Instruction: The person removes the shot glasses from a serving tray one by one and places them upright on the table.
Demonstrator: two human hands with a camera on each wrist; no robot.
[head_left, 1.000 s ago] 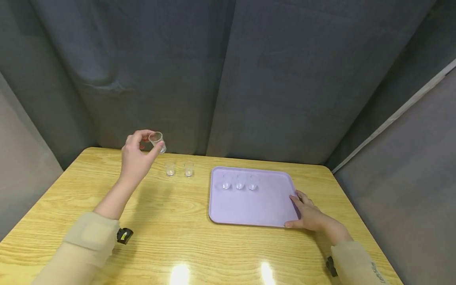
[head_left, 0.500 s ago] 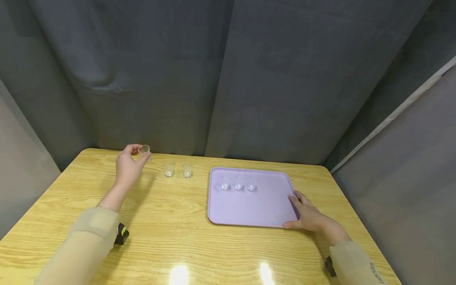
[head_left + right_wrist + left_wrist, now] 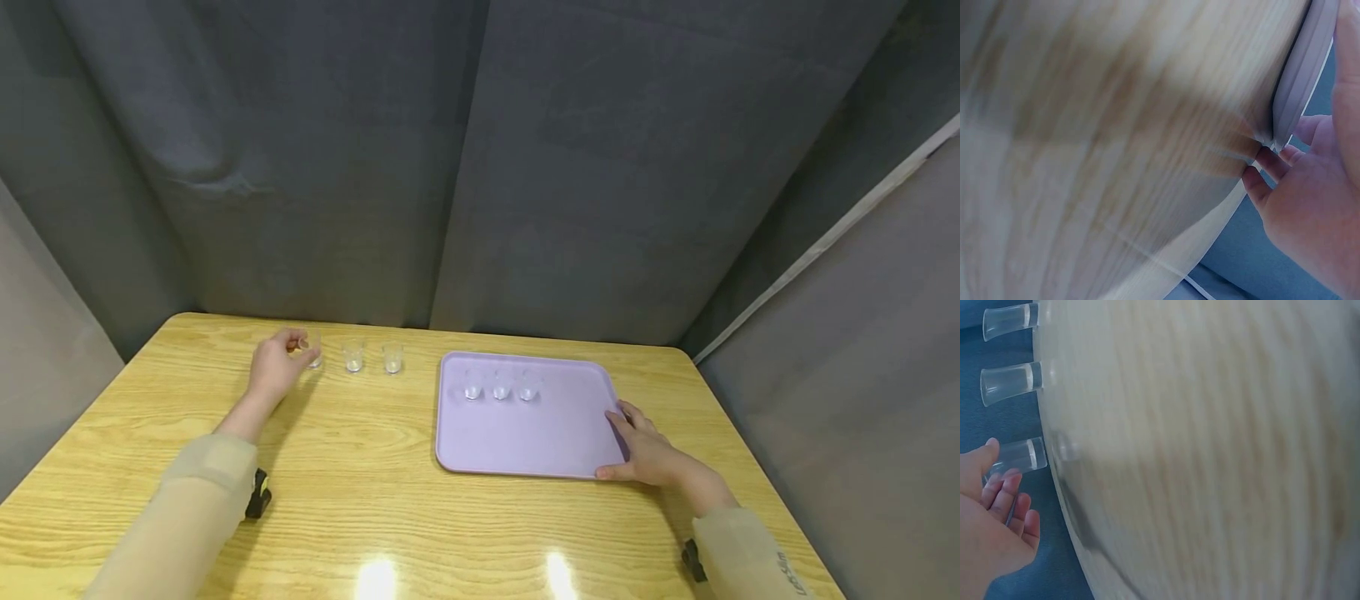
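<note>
Clear cup (image 3: 1019, 456) base, left-wrist view only

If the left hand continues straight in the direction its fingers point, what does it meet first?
The left hand already grips one clear cup; further right, the next cup in the row probably comes first.

**Three cameras, one bench**

The head camera is looking forward and down from above the near edge, taking in the whole bench (image 3: 360, 467), the tray (image 3: 525, 437) and both hands. The left wrist camera is sitting low and close, facing three small cups (image 3: 1013, 381). The right wrist camera is pressing close to the tray's rim (image 3: 1304, 75). Each wrist view is sharing the bench top with the head view.
</note>
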